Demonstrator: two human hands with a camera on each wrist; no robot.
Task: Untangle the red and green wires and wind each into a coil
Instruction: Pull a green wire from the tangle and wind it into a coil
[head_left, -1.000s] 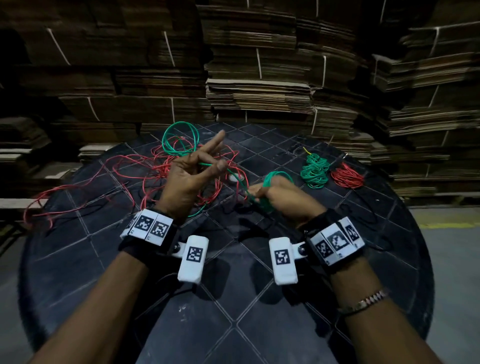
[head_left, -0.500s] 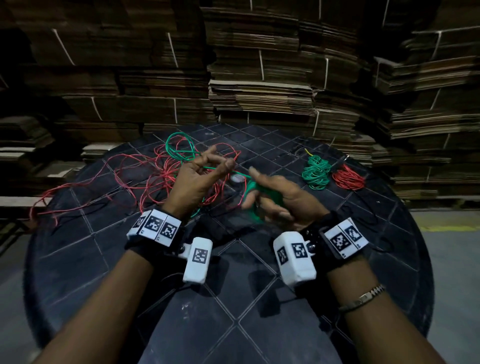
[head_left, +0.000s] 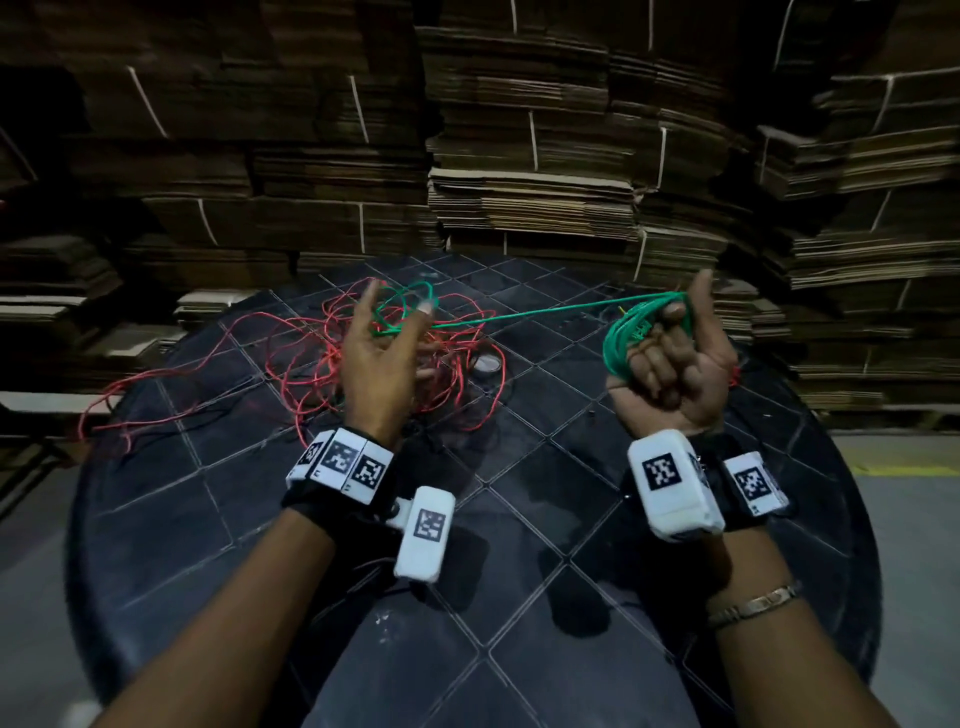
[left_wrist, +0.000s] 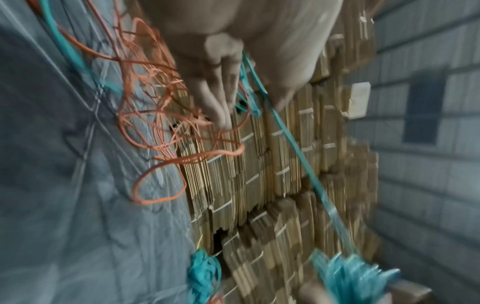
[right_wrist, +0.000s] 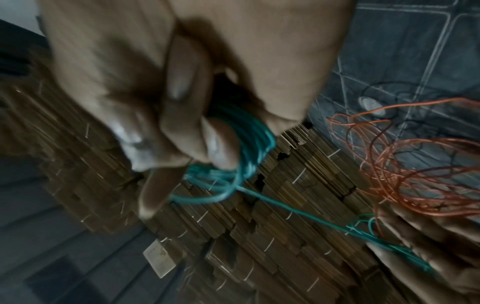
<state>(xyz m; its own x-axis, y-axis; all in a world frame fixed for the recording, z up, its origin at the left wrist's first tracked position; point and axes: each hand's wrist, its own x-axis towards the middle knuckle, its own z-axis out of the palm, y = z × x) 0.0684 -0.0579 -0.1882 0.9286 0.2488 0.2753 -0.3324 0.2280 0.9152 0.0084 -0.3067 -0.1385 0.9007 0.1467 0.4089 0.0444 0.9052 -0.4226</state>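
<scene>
My right hand (head_left: 670, 358) is raised palm-up at the right, fingers curled round a small coil of green wire (head_left: 623, 338). The right wrist view shows those green loops (right_wrist: 249, 139) wrapped over my fingers. From the coil a taut green strand (head_left: 545, 310) runs left to my left hand (head_left: 397, 322), whose fingers are spread and nearly straight. The strand passes between that hand's thumb and fingers (left_wrist: 221, 98). Beyond the left hand a last green loop (head_left: 405, 304) lies in the loose red wire (head_left: 306, 364), which sprawls tangled over the table's left half.
The round black table (head_left: 519, 571) has a diamond-grid top. A small tape roll (head_left: 487, 364) lies between my hands. A finished green coil (left_wrist: 205, 273) rests on the table at the far right. Stacks of flat cardboard (head_left: 530, 156) rise behind the table.
My right hand has turned palm-up and swung up and to the right with the green coil, drawing the strand taut. My left hand's fingers have spread apart.
</scene>
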